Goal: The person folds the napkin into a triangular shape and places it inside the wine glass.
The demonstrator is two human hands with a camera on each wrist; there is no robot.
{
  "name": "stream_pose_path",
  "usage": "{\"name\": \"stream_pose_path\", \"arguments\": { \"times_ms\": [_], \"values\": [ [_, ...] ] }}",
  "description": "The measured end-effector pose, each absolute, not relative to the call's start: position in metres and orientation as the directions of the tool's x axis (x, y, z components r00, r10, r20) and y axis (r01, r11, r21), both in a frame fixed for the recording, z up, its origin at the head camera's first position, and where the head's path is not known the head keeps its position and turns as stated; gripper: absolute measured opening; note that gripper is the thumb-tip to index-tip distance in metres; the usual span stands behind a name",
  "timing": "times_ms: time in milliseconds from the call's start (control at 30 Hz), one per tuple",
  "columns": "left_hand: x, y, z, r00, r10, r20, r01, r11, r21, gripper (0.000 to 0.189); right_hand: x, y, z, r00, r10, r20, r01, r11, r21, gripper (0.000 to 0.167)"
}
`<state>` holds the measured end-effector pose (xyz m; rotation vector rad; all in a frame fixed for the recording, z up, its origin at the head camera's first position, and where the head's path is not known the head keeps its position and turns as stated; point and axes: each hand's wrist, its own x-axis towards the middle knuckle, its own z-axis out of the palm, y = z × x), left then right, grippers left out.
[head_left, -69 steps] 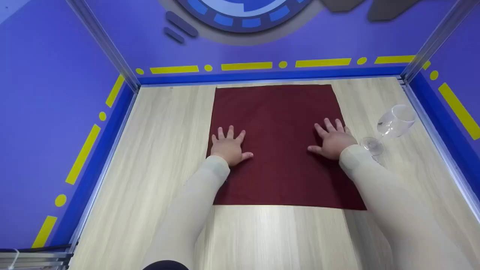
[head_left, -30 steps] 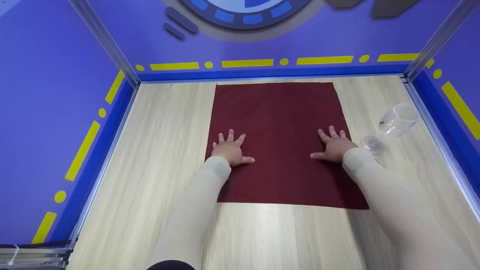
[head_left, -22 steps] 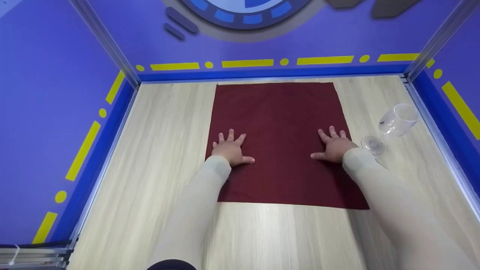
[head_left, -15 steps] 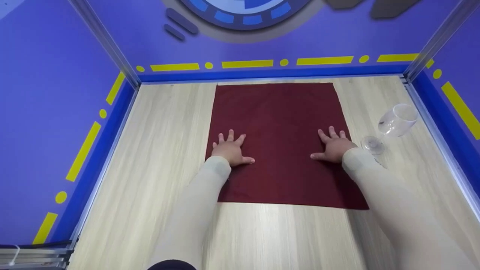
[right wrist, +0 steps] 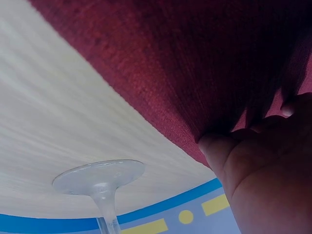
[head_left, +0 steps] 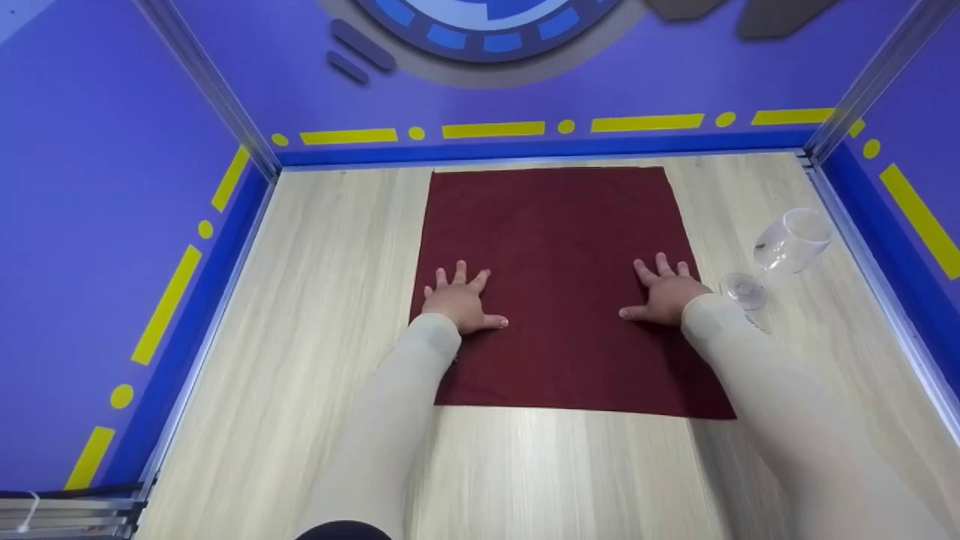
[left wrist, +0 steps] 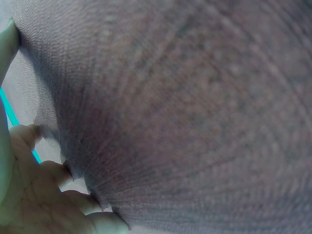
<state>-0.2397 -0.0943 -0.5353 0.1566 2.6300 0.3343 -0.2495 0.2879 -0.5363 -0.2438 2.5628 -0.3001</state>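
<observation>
A dark red cloth [head_left: 555,232] lies spread flat on the wooden table. My left hand [head_left: 456,304] rests on its left part, fingers spread. Near the cloth's right edge, my right hand [head_left: 667,298] also rests with fingers spread and thumb pointing inward. In the left wrist view, the left hand's fingertips [left wrist: 58,171] touch the fabric. The right wrist view has the right hand [right wrist: 268,165] with its fingertips on the cloth [right wrist: 146,63] close to its border. Just right of that hand stands a clear stemmed glass [head_left: 793,241]; its foot [right wrist: 100,176] shows in the right wrist view.
The light wood table [head_left: 322,262] surrounds the cloth. Blue panels [head_left: 480,105] with yellow markings enclose the left, back and right sides, with metal rails [head_left: 210,90] at the corners. A dark round object [head_left: 343,531] shows at the bottom edge.
Compared with 2.3 s ago, both hands have drawn slightly back toward the body, the right one more. Over the last second they have stayed still, with only a small camera shift.
</observation>
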Motion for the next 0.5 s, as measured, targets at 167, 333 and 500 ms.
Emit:
{"name": "stream_pose_path", "arguments": {
  "times_ms": [167,333,500],
  "values": [
    [-0.243,-0.093,-0.536,-0.876,0.166,-0.453,0.047,0.964,0.262,0.109,-0.248,0.289,-0.535,-0.839,-0.239,-0.489,-0.117,0.957,-0.267,0.114],
    [-0.249,-0.095,-0.540,-0.873,0.178,-0.454,0.054,0.961,0.273,0.112,-0.246,0.288,-0.535,-0.845,-0.236,-0.480,-0.119,0.958,-0.262,0.113],
    [-0.250,-0.098,-0.538,-0.880,0.172,-0.442,0.070,0.969,0.238,0.110,-0.248,0.285,-0.536,-0.838,-0.242,-0.490,-0.132,0.960,-0.248,0.115]
  ]
}}
